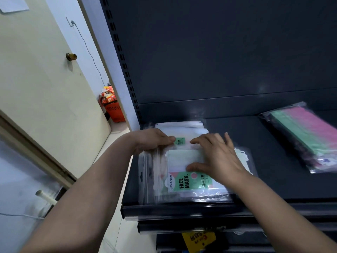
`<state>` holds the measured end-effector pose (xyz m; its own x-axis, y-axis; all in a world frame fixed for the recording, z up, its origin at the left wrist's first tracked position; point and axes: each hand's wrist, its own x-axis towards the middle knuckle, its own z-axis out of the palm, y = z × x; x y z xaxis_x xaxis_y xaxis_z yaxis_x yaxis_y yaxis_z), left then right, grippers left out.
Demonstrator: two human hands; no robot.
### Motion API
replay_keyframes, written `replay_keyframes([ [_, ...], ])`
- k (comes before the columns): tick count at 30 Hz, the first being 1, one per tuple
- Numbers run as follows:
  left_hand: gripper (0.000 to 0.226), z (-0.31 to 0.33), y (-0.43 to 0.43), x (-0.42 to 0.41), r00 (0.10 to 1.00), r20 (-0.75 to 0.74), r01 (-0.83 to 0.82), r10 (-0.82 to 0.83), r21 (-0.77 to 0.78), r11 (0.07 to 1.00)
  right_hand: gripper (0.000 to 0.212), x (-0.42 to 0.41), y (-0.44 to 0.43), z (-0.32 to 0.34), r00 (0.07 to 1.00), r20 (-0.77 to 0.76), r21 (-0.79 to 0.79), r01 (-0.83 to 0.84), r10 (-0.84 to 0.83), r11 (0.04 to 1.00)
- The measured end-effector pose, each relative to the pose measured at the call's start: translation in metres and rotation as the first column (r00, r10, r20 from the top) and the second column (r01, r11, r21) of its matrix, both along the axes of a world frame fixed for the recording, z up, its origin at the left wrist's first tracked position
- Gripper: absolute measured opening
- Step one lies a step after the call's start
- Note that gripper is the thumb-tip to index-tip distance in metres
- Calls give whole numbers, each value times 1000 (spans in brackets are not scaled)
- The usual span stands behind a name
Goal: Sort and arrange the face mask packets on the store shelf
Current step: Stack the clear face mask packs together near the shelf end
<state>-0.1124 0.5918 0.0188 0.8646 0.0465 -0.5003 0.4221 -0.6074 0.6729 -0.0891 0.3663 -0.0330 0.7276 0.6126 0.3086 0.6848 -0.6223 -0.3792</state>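
Squaring up a pile looks to be the step in hand. The front packet (182,181), clear film with a green FACE MASK label, lies on the dark shelf (269,179). The right hand (217,157) lies flat on this packet, fingers straight and spread, pressing down on it. Just behind the front packet, and partly under it, lies a rear packet (182,127) of white masks. The left hand (153,141) grips that one at its left side, thumb on top beside a small green label, fingers curled at the edge. The two hands are a little apart.

Well to the right of the front packet sits a coloured packet (306,137) of pink and green masks, askew and untouched. Far to the left of the front packet stands an orange basket (114,111).

The next move probably calls for sliding the front packet until its edges match the rear one. The film looks slippery, so light, even pressure would suit. The coloured packet would likely come after that.
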Motion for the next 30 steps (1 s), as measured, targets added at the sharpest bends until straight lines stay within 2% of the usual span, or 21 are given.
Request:
replay_keyframes([
  [2,46,-4,-2,4,1000,0,7,-7,74,997,64,-4,1,-8,998,70,39,5,-8,999],
  [5,17,-15,-5,8,995,102,1,-12,108,994,40,-15,0,-17,987,156,95,-61,45,994],
  [7,4,-17,-5,11,980,194,-67,52,74,995,44,-20,-2,-22,988,133,64,-87,78,994],
  [11,6,-18,1,19,919,315,-249,238,-7,969,59,-19,-3,-28,980,55,-56,-188,191,981],
  [13,6,-20,1,25,895,358,-300,268,38,953,62,-18,-1,-30,966,48,-102,-247,252,964],
  [16,16,-24,-5,28,910,402,-239,102,309,920,62,-18,-1,-35,953,39,-146,-292,301,945],
  [18,21,-26,-6,30,911,412,-213,17,434,875,62,-17,0,-35,951,51,-150,-296,306,943],
  [24,24,-31,-4,38,880,447,-173,-159,614,770,60,-17,3,-35,949,64,-145,-298,309,944],
  [27,25,-36,-5,42,882,387,-84,-270,692,717,60,-17,3,-38,951,50,-155,-295,306,943],
  [30,31,-42,-7,39,866,423,-105,-267,675,730,62,-16,4,-38,950,19,-163,-305,313,938],
])
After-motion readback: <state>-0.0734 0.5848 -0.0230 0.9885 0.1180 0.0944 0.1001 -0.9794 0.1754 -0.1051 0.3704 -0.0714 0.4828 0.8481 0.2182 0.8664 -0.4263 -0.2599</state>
